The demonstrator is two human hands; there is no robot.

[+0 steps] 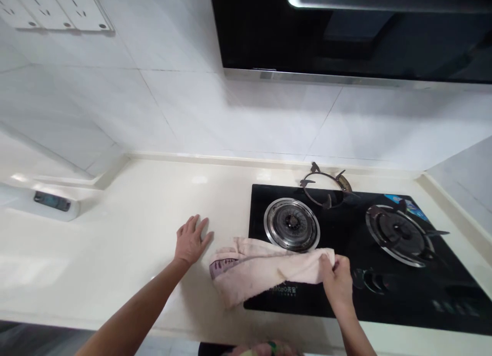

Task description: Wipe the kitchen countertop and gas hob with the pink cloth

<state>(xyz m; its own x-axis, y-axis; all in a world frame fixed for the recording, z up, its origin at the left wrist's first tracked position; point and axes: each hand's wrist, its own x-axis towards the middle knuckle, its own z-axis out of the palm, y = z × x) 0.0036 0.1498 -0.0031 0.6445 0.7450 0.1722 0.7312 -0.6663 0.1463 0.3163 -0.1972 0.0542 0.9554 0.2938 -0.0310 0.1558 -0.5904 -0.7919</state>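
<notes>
Our right hand (338, 279) pinches the right end of the cloth (265, 269). The cloth lies left to right over the hob's (346, 233) front-left corner, its left end seemingly folded. Our left hand (190, 241) rests spread flat on the bench (115, 253), just left of the hob, with open bench beyond.

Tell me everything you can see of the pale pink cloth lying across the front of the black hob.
The pale pink cloth is soft, crumpled fabric bunched into a long roll, with faint brownish marks and a grey-purple printed band at its left end. It lies partly on the cream countertop, partly on the black glass hob, its back edge at the front rim of the round steel burner ring. The right hand pinches its right end; the left hand rests apart.
</notes>
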